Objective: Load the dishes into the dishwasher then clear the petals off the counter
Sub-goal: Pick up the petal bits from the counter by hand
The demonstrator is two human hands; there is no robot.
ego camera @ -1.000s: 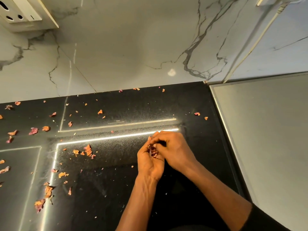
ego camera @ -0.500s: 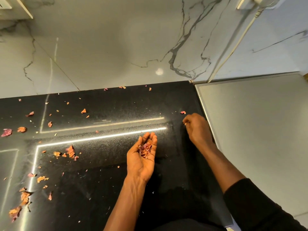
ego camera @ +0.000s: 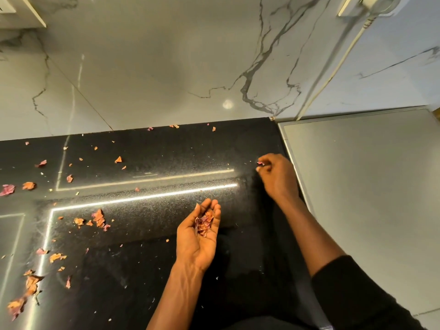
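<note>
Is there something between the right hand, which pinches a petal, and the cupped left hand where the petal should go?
Nothing visible does. The right hand pinches a petal near the right edge of the counter; the left hand lies palm up, holding gathered petals. Between them is only bare black surface.

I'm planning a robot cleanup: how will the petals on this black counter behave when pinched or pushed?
Probably light and brittle: the petals lie curled amid crumbs. Likely to scatter if pushed; the right hand pinches one, the left hand cups several.
</note>
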